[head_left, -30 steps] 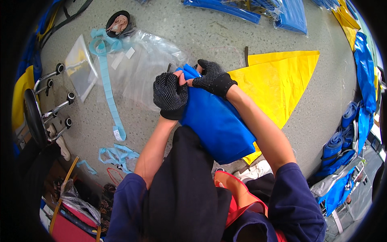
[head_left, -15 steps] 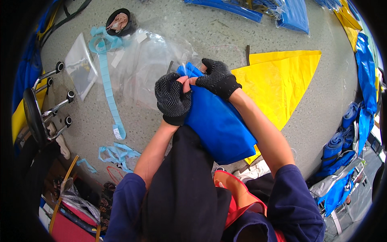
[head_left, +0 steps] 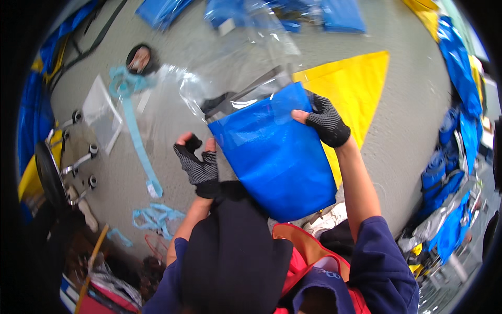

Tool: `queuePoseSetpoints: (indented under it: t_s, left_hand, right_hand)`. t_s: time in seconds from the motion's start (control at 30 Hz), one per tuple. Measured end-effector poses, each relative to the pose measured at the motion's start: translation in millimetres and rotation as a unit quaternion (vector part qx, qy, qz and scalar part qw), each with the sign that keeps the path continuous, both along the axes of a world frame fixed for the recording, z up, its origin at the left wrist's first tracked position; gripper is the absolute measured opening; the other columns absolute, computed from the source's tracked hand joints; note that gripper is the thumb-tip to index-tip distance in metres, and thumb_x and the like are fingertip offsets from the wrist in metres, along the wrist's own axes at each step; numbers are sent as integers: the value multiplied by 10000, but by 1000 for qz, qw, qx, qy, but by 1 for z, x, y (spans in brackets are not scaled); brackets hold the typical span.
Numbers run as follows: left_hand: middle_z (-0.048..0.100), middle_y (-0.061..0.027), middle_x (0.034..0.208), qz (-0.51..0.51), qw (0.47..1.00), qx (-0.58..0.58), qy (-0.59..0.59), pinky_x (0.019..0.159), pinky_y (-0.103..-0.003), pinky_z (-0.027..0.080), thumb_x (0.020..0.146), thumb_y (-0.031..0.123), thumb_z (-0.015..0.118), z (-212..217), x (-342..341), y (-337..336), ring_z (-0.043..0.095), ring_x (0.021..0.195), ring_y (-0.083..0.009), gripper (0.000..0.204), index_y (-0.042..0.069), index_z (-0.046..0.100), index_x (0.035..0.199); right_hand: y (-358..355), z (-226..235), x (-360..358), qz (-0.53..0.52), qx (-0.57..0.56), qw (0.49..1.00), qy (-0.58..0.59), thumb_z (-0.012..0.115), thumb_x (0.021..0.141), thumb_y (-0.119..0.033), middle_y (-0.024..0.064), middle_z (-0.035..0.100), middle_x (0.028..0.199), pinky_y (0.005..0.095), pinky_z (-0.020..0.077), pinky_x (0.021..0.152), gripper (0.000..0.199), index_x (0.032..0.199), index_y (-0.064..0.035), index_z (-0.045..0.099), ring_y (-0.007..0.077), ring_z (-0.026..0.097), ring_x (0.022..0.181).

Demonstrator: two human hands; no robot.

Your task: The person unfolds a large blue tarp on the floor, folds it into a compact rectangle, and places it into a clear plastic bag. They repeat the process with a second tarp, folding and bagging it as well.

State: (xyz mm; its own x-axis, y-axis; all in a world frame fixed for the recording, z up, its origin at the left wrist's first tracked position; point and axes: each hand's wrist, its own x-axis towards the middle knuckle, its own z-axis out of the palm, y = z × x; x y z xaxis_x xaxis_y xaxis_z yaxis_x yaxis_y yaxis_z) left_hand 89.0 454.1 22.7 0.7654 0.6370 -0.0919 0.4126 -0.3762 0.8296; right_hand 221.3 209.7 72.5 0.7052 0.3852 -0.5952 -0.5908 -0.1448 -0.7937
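A blue flat piece of folded sheeting point(head_left: 277, 157) hangs in front of me, spread wide. Along its top edge run a dark grey strip point(head_left: 261, 86) and clear plastic film point(head_left: 183, 89). My right hand point(head_left: 327, 121), in a black dotted fingerless glove, grips the upper right edge, thumb on the front and fingers behind. My left hand point(head_left: 198, 163), gloved the same way, is apart from the sheeting, left of it, with thumb and fingers spread and nothing between them. Behind the sheeting lies a yellow folded sheet point(head_left: 355, 94) on the floor.
A light blue ribbon point(head_left: 137, 141) and loose light blue strips point(head_left: 157, 217) lie on the floor at left, near a clear plastic sheet point(head_left: 100, 112). Chair casters point(head_left: 89, 152) stand farther left. Blue packages point(head_left: 342, 15) lie at the far side; rolled blue bundles point(head_left: 436, 167) are at right.
The bunched top of the blue sheeting has been spread wide. My left hand has let go and moved left and down; my right hand has moved right and down along the edge.
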Motion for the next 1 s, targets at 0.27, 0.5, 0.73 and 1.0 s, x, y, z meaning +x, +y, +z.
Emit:
queuePoseSetpoints:
  t_s: [0.27, 0.5, 0.73, 1.0]
  left_hand:
    - [475, -155, 1326, -543, 613, -567, 85, 1004, -413, 415, 711, 788, 458, 216, 103, -113, 493, 1197, -269, 1023, 56, 289, 1405]
    - [594, -125, 1139, -583, 532, -573, 219, 908, -370, 481, 781, 435, 698, 300, -19, -229, 586, 1027, -224, 657, 18, 487, 1242]
    - [527, -131, 1241, -669, 630, -379, 110, 968, -394, 419, 725, 239, 792, 241, -140, -201, 491, 1156, -248, 809, 29, 348, 1367]
    - [526, -142, 1225, -723, 505, -429, 193, 917, -387, 480, 777, 514, 686, 321, -116, -259, 547, 1102, -252, 812, 28, 367, 1343]
  right_hand:
    - [-166, 207, -114, -279, 9, 935, -220, 719, 774, -260, 186, 608, 1108, 360, 532, 825, 600, 1260, 11, 493, 264, 627, 933]
    - [-157, 244, -338, -473, -145, 830, -258, 723, 786, -358, 109, 612, 1122, 356, 466, 888, 616, 1255, -23, 506, 220, 578, 1022]
    - [-175, 252, -472, -446, -27, 825, -346, 721, 786, -272, 128, 575, 1180, 347, 444, 936, 606, 1268, -13, 461, 216, 550, 1070]
    - [-149, 241, -511, -429, 61, 884, -178, 796, 733, -194, 72, 602, 1159, 305, 373, 989, 643, 1274, -8, 503, 171, 520, 1111]
